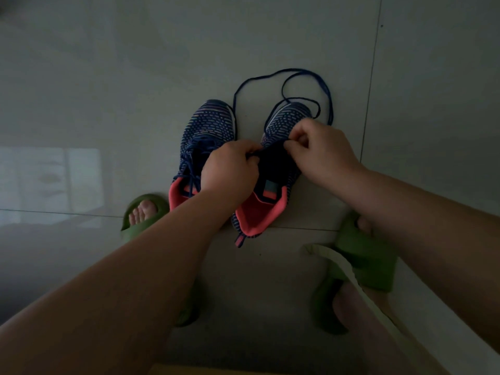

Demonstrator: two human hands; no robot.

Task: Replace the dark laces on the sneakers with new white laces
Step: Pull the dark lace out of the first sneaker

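Dark blue lace (284, 85), the thin cord, loops loose on the grey tiled floor (108, 77) beyond the toe of the right-hand blue knit sneaker with the coral lining (281, 123). The right hand (322, 150) pinches it at the tongue, the left hand (230, 169) grips alongside, both fingers curled. The lace runs away from the hands, toeward. The left-hand sneaker (208, 125) is laced yet.

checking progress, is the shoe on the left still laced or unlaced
Still laced: dark laces cross the left sneaker; the right sneaker's lace trails loose on the floor.
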